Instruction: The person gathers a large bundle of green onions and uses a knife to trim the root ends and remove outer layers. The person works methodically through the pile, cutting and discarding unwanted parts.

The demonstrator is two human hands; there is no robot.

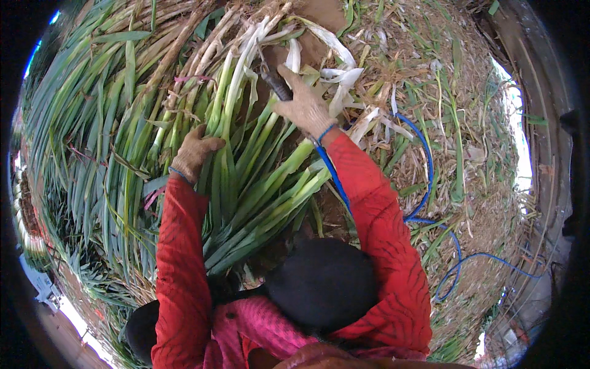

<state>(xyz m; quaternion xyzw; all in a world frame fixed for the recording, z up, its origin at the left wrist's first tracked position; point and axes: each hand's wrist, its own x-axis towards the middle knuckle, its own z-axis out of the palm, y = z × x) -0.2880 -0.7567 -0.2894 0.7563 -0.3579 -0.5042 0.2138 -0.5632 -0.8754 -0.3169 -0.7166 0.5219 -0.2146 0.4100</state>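
My left hand (192, 153), in a tan knit glove, grips long green onion stalks (226, 108) by their green part. Their white shafts point away from me, and their leaves spread towards my lap. My right hand (306, 104), also gloved, is closed around the dark handle of an air blow gun (276, 85). The gun's thin nozzle reaches up beside the white shafts. A blue air hose (334, 177) runs back from the gun under my right forearm. More green onions (286, 180), pale shafts and leaves, lie fanned out between my arms.
A thick heap of unpeeled green onions (92, 124) with brown roots lies on the left. Peeled white skins (341, 78) and leaf scraps (442, 138) cover the ground on the right. The hose loops (447, 281) across that litter. My knees (322, 281) are close below my hands.
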